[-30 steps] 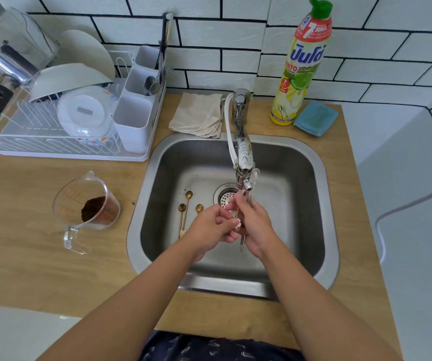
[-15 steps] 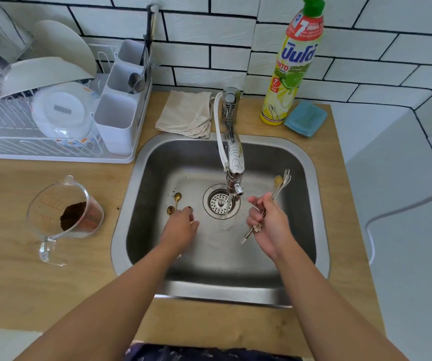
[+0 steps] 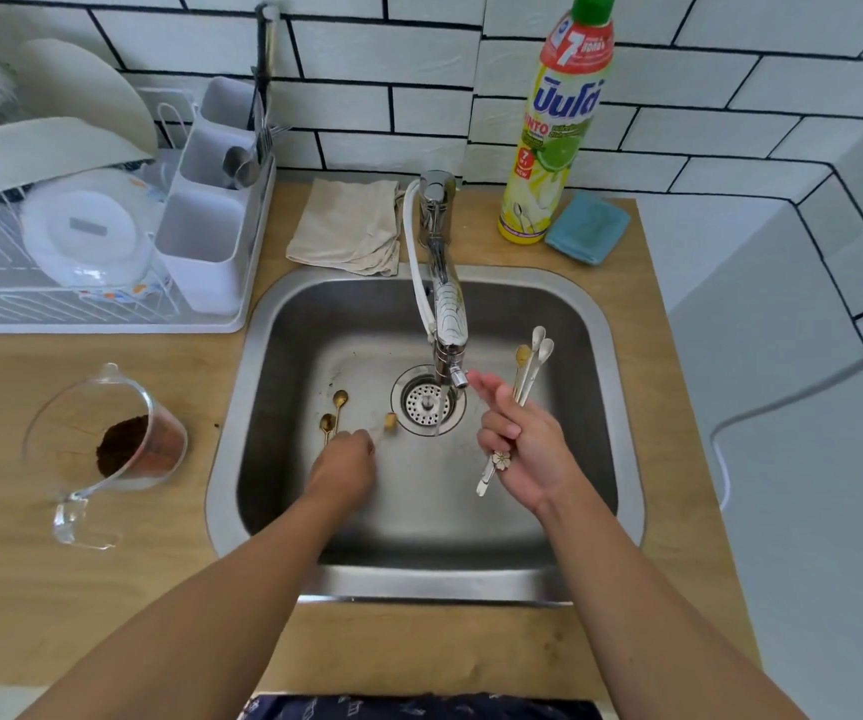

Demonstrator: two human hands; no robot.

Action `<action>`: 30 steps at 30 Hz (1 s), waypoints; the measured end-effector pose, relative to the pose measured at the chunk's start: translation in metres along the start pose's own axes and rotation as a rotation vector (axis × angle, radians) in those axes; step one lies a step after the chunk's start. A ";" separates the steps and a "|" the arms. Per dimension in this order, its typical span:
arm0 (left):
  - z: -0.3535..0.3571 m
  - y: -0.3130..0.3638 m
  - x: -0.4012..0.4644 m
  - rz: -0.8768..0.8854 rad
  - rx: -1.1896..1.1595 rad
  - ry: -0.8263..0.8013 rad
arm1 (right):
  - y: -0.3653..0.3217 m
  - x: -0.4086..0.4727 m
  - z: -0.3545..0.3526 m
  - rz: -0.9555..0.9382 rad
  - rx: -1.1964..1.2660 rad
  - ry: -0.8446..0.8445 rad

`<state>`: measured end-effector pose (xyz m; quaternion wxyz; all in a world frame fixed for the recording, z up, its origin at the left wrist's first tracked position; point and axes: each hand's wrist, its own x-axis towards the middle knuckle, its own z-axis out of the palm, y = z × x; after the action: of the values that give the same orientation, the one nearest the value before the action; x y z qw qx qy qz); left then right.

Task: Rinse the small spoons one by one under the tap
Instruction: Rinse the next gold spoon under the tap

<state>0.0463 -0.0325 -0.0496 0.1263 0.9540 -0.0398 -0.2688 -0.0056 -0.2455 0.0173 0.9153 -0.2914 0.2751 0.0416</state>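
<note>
Since half a second ago my left hand (image 3: 342,462) shifts little, fingers pinching one sink-floor spoon (image 3: 390,423) | right hand (image 3: 517,449) grips rinsed spoons (image 3: 528,374), bowls beyond fingertips | tap (image 3: 447,324) running

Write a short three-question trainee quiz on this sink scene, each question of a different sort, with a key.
1. True or false: water is running from the tap.
2. Multiple choice: the right hand holds A) a sponge B) a bundle of small spoons C) nothing.
3. Fill in: the left hand reaches down to the gold spoons lying on the sink floor, left of the ____.

Key: 1 true, a thin stream falls onto the drain. 2 B. 3 drain.
</note>
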 end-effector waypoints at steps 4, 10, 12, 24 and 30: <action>-0.016 0.022 -0.019 0.135 -0.236 0.032 | 0.007 0.012 -0.004 0.022 -0.022 0.106; -0.018 0.044 -0.049 0.056 -0.609 -0.079 | 0.031 0.019 -0.005 -0.020 -0.298 0.364; -0.018 0.050 -0.052 0.016 -0.744 -0.084 | 0.038 0.017 -0.003 -0.011 -0.371 0.359; -0.022 0.063 -0.060 0.011 -0.906 0.009 | 0.041 0.017 0.019 -0.052 -0.679 0.255; -0.023 0.068 -0.063 0.015 -0.857 0.068 | 0.037 0.015 0.021 -0.072 -0.745 0.227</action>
<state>0.0041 -0.0840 0.0185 0.5146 0.8233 0.0727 -0.2283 0.0084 -0.2046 0.0042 0.7116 -0.6158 0.3301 0.0738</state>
